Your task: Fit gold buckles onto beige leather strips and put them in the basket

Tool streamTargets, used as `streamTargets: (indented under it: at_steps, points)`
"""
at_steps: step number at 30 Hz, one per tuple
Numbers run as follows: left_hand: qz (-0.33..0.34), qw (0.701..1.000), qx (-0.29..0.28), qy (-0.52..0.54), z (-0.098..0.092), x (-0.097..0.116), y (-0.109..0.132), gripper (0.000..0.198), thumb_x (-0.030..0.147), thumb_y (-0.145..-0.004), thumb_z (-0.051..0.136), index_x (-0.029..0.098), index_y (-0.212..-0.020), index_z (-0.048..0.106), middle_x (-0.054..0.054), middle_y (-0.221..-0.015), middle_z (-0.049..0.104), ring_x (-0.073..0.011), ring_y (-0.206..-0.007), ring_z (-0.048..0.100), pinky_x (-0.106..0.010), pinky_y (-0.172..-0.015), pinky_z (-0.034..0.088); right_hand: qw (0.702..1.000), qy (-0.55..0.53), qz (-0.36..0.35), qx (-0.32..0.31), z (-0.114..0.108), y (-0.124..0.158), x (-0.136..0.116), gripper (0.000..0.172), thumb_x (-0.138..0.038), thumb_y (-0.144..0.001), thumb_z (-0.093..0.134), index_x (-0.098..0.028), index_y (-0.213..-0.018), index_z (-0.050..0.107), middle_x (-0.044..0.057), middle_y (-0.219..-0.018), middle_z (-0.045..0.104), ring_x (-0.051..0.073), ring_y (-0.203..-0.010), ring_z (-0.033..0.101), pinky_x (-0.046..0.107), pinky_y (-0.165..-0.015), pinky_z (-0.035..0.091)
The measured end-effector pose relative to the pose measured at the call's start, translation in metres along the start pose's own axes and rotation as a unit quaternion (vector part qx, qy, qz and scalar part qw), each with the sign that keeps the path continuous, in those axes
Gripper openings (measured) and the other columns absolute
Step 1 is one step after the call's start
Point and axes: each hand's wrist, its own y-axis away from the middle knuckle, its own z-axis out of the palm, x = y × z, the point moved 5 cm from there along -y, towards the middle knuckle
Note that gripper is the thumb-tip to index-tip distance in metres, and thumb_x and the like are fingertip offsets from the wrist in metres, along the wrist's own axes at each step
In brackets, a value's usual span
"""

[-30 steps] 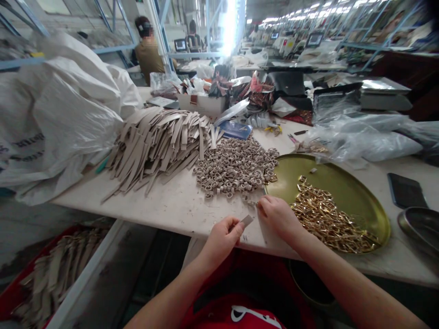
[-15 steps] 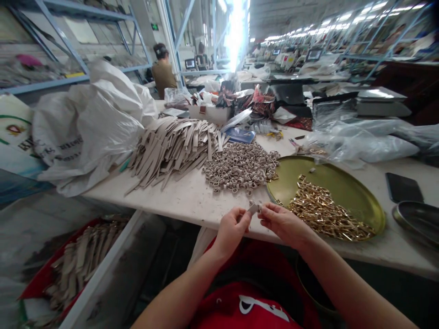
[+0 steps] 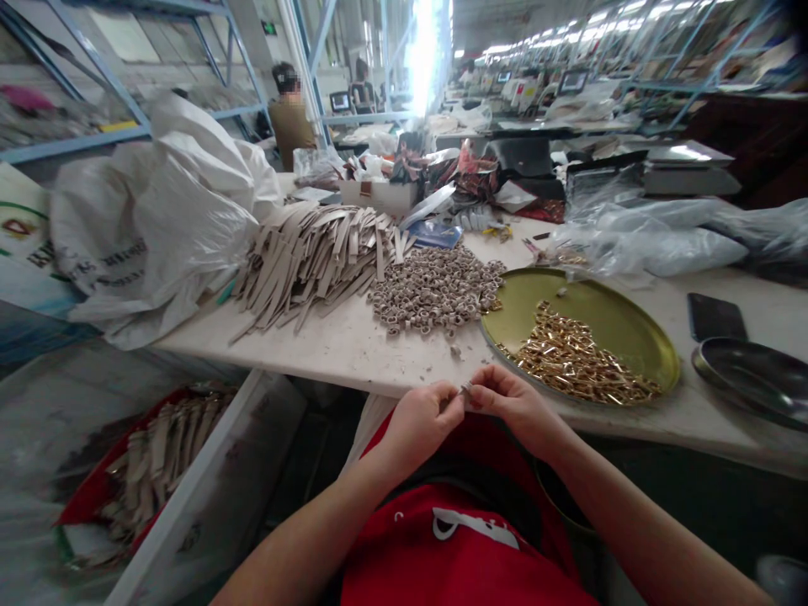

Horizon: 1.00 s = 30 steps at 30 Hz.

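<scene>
My left hand [image 3: 424, 425] is closed in a pinch on a short grey strap [image 3: 465, 389], most of it hidden by the fingers. From the other side, my right hand [image 3: 516, 412] pinches at the same end of the strap; a small piece there is too small to make out clearly. Both hands meet just over the table's front edge. Beyond them lies a heap of small grey strap loops [image 3: 435, 290], with one loose loop [image 3: 455, 351] nearer to me. To the right, gold metal buckles [image 3: 574, 358] are piled on a round gold tray [image 3: 622, 307].
Long grey strips [image 3: 309, 261] are heaped left of the loops, beside a white sack [image 3: 170, 210]. Below left, a red-lined bin [image 3: 82, 501] holds more straps. A phone [image 3: 716, 317] and a dark dish [image 3: 757, 379] lie at the right. A person [image 3: 291, 118] sits farther back.
My hands have drawn closer together, and the strap between them shows less. The view has shifted, so the table items appear slightly higher and the tray farther left.
</scene>
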Motion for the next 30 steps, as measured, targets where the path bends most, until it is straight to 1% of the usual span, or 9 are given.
streamTargets:
  at_steps: [5,8,11,15,18,21,24,26,30]
  points:
    - [-0.018,0.995,-0.027,0.095,0.009,-0.006,0.001,0.014,0.023,-0.083,0.042,0.016,-0.089,0.052,0.002,-0.063,0.054,-0.011,-0.059,0.048,-0.021,-0.056,0.035,0.997,-0.059,0.043,-0.023,0.002,0.001,0.013,0.026,-0.037,-0.07,0.072,-0.018,-0.085,0.061,-0.002,-0.075,0.062,0.01,-0.068,0.054,0.024,-0.067,0.041]
    - [-0.012,0.992,-0.022,0.125,0.008,-0.011,0.0,0.021,0.014,-0.08,0.042,0.016,-0.1,0.047,0.001,-0.07,0.058,-0.0113,-0.065,0.053,-0.022,-0.063,0.04,0.995,-0.077,0.054,-0.01,0.004,0.002,0.017,0.026,-0.037,-0.069,0.072,-0.019,-0.082,0.059,-0.004,-0.071,0.061,0.01,-0.064,0.053,0.023,-0.063,0.04]
    - [-0.033,0.989,-0.016,0.141,0.006,-0.018,-0.003,0.019,0.016,-0.081,0.043,0.017,-0.1,0.045,0.0,-0.071,0.06,-0.0118,-0.067,0.055,-0.022,-0.064,0.041,0.995,-0.083,0.058,-0.022,0.009,0.003,0.016,0.029,-0.04,-0.069,0.072,-0.02,-0.083,0.059,-0.003,-0.072,0.061,0.012,-0.066,0.054,0.025,-0.065,0.042]
    - [-0.082,0.978,-0.027,0.187,0.005,-0.027,-0.008,0.017,0.025,-0.082,0.048,0.016,-0.097,0.044,0.0,-0.07,0.061,-0.0103,-0.059,0.054,-0.021,-0.057,0.041,0.993,-0.099,0.057,-0.024,0.007,-0.001,0.015,0.032,-0.05,-0.076,0.062,-0.019,-0.082,0.06,0.0,-0.073,0.06,0.013,-0.068,0.054,0.028,-0.069,0.043]
    - [-0.106,0.971,-0.037,0.213,0.006,-0.031,-0.012,0.023,0.033,-0.082,0.051,0.017,-0.096,0.044,-0.002,-0.074,0.063,-0.0102,-0.056,0.054,-0.02,-0.052,0.039,0.989,-0.106,0.099,-0.032,0.008,-0.005,0.023,0.031,-0.046,-0.072,0.067,-0.021,-0.089,0.059,-0.002,-0.073,0.059,0.013,-0.068,0.053,0.026,-0.067,0.043]
    - [-0.123,0.981,-0.025,0.151,0.004,-0.037,-0.018,0.026,0.036,-0.079,0.055,0.017,-0.094,0.047,-0.001,-0.074,0.064,-0.0116,-0.059,0.056,-0.02,-0.052,0.038,0.979,-0.116,0.148,-0.073,0.014,-0.009,0.034,0.035,-0.045,-0.071,0.069,-0.021,-0.094,0.059,-0.002,-0.074,0.058,0.012,-0.068,0.053,0.025,-0.066,0.041]
    - [-0.144,0.988,-0.007,0.048,0.001,-0.045,-0.023,0.027,0.041,-0.075,0.059,0.017,-0.085,0.053,0.0,-0.067,0.061,-0.0121,-0.058,0.053,-0.022,-0.052,0.035,0.972,-0.132,0.178,-0.08,0.013,-0.014,0.042,0.028,-0.042,-0.07,0.071,-0.019,-0.081,0.058,-0.002,-0.072,0.058,0.011,-0.066,0.051,0.024,-0.065,0.039]
    - [-0.151,0.988,-0.01,0.035,0.001,-0.048,-0.025,0.028,0.044,-0.074,0.06,0.016,-0.079,0.055,0.0,-0.067,0.06,-0.0126,-0.059,0.052,-0.022,-0.053,0.035,0.965,-0.15,0.196,-0.087,0.012,-0.017,0.045,0.028,-0.039,-0.069,0.073,-0.018,-0.074,0.055,-0.002,-0.069,0.057,0.011,-0.064,0.05,0.024,-0.063,0.038]
    - [-0.154,0.971,-0.046,0.176,0.004,-0.047,-0.025,0.028,0.042,-0.075,0.06,0.014,-0.082,0.058,-0.003,-0.078,0.064,-0.0141,-0.072,0.056,-0.024,-0.063,0.041,0.964,-0.166,0.194,-0.069,0.007,-0.023,0.042,0.031,-0.042,-0.068,0.071,-0.019,-0.067,0.052,-0.002,-0.064,0.053,0.011,-0.061,0.048,0.024,-0.059,0.037]
